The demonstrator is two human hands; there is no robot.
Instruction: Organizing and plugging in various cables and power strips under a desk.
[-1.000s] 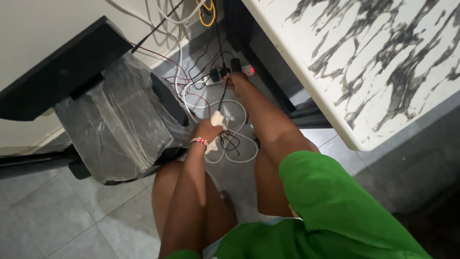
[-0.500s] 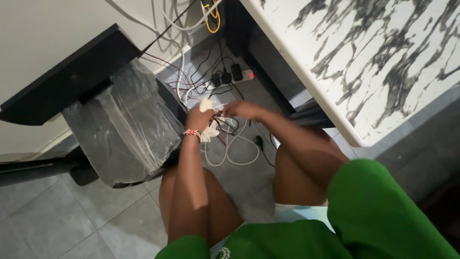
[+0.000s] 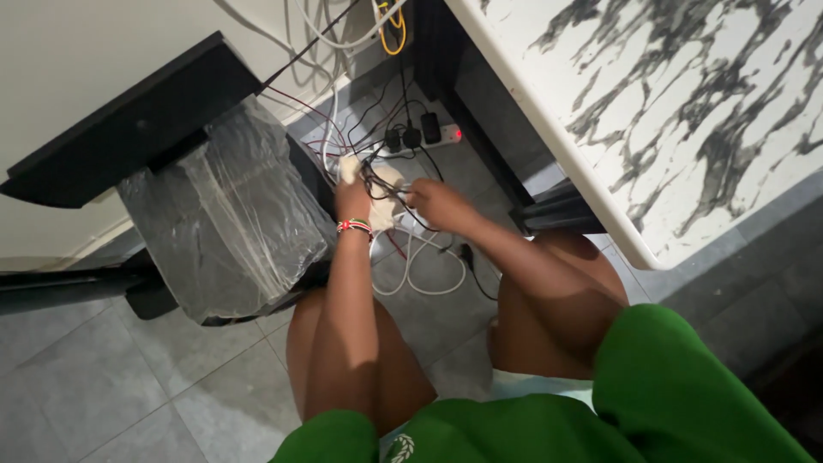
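I crouch over a tangle of cables on the grey tiled floor. My left hand (image 3: 353, 199), with a red and white bead wristband, grips a cream cloth (image 3: 383, 182) and presses it against a black cable (image 3: 378, 185). Just to its right, my right hand (image 3: 433, 204) pinches the same black cable. White cable loops (image 3: 420, 266) lie on the floor below both hands. A white power strip (image 3: 422, 139) with black plugs and a red light sits on the floor beyond them.
A black object wrapped in clear plastic (image 3: 227, 214) stands at the left under a black shelf (image 3: 129, 129). A white marble-patterned tabletop (image 3: 686, 111) overhangs at the right. More white, red and yellow cables (image 3: 390, 21) hang by the wall.
My right hand came back from the power strip to the cloth and cable. My left hand rose with the cloth toward the strip. The view shifted slightly.
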